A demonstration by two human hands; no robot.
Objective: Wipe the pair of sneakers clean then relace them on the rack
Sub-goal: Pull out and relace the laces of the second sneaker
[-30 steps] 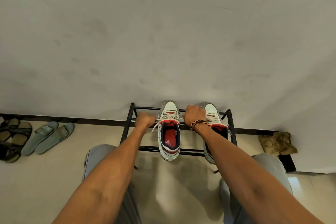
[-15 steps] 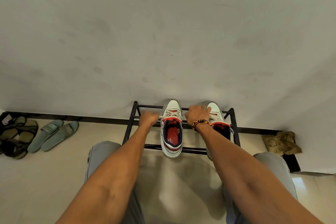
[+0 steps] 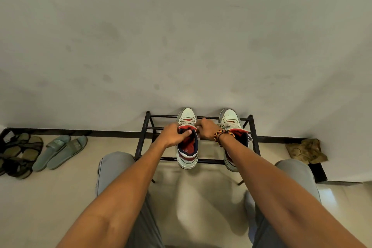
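Sneakers sit side by side on the rack [image 3: 143, 137], both laced. The left hand [image 3: 173, 134] and right hand [image 3: 205, 131] curl at the left sneaker [image 3: 187, 153] collar, apparently pinching lace ends; tying seems left. The right sneaker [image 3: 229, 121] lies beyond the right fingers.

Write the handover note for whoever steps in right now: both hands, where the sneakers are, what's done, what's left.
Left hand: grip on the collar of the left sneaker, thumb inside the opening.
Right hand: fingers curled at that sneaker's tongue and laces; exactly what it pinches is hidden.
Both sneakers sit on the top of the black rack, toes to the wall. The right sneaker is untouched, with laces showing across its front.
Done: both on the rack. Wiping cannot be judged.
Left: finish lacing the left sneaker, then check the right.
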